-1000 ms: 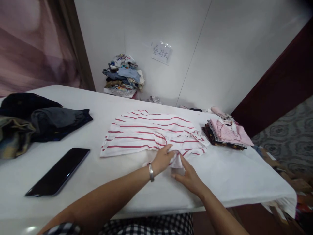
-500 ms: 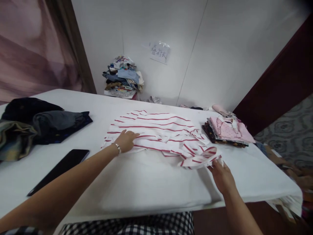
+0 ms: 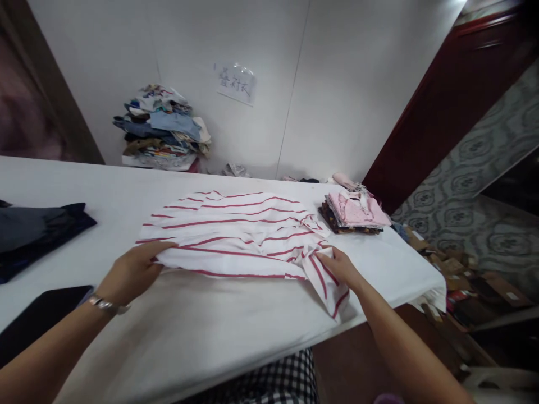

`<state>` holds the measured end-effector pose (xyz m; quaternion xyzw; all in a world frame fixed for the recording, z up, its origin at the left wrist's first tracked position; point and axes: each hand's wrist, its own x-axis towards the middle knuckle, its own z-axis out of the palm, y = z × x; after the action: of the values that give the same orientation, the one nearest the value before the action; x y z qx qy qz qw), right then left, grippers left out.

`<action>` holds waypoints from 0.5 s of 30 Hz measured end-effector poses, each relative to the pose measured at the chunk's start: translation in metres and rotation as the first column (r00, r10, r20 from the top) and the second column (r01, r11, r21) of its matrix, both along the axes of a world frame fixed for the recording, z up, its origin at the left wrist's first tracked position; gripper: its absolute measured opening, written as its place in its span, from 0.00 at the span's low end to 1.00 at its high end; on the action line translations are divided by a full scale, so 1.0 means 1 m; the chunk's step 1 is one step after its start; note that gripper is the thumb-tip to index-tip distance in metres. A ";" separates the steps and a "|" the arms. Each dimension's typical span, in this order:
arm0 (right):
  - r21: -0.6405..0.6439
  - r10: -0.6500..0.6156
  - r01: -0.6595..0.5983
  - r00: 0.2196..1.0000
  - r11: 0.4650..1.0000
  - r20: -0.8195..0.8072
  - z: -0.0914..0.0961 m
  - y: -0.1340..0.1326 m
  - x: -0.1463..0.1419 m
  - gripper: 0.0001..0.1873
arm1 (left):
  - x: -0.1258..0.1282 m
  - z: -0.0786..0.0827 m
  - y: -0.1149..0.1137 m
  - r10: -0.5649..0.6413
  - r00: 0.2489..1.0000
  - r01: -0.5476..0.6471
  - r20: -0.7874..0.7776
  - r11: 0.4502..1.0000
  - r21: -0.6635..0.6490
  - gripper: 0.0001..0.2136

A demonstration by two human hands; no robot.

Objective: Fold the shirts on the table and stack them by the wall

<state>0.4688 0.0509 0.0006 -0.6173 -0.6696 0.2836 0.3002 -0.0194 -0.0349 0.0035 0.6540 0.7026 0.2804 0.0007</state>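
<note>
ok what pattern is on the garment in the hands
The garment is white with thin red stripes; the head view shows it best.

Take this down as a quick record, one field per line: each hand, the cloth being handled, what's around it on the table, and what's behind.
Left hand: grips the near left corner of the garment
Right hand: grips its bunched near right part
Garment: white with red stripes, spread on the table, wrinkled at right
Left wrist: silver band
Table, right: folded stack, pink on top
Table, left: dark clothes; black phone, partly hidden by the left forearm
Behind table: clothes pile
Wall: handwritten sign
</note>
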 end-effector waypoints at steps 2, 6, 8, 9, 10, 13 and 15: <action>-0.028 0.003 0.003 0.981 1.000 0.195 0.003 0.011 0.002 0.34 | 0.005 0.002 -0.015 0.021 0.998 -0.023 0.052 0.999 0.044 0.20; -0.098 0.028 0.003 0.950 0.995 0.311 0.000 0.019 0.008 0.41 | 0.009 -0.012 -0.046 -0.114 0.993 0.112 0.040 0.993 0.039 0.18; -0.116 0.069 -0.040 0.965 0.992 0.255 -0.004 0.020 0.008 0.37 | 0.007 -0.023 -0.058 -0.147 0.989 0.147 -0.012 0.989 -0.022 0.18; -0.119 0.112 -0.087 0.969 0.989 0.218 -0.007 0.019 0.007 0.32 | 0.005 -0.028 -0.063 -0.151 0.988 0.149 -0.041 0.987 -0.059 0.18; -0.122 0.170 -0.149 0.968 0.981 0.186 -0.010 0.018 0.006 0.25 | 0.003 -0.033 -0.067 -0.150 0.986 0.144 -0.069 0.985 -0.092 0.18; -0.150 0.345 -0.328 0.932 0.933 0.113 -0.019 0.016 0.004 0.05 | -0.007 -0.042 -0.074 -0.118 0.981 0.093 -0.155 0.983 -0.161 0.20; -0.103 0.361 -0.355 0.932 0.929 0.042 -0.020 0.019 0.002 0.03 | -0.012 -0.041 -0.067 -0.083 0.973 0.041 -0.216 0.980 -0.193 0.20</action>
<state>0.4705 0.0696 -0.0199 -0.5064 -0.7658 0.3460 0.1935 -0.0318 -0.1020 -0.0375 0.7000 0.7006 0.1380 -0.0077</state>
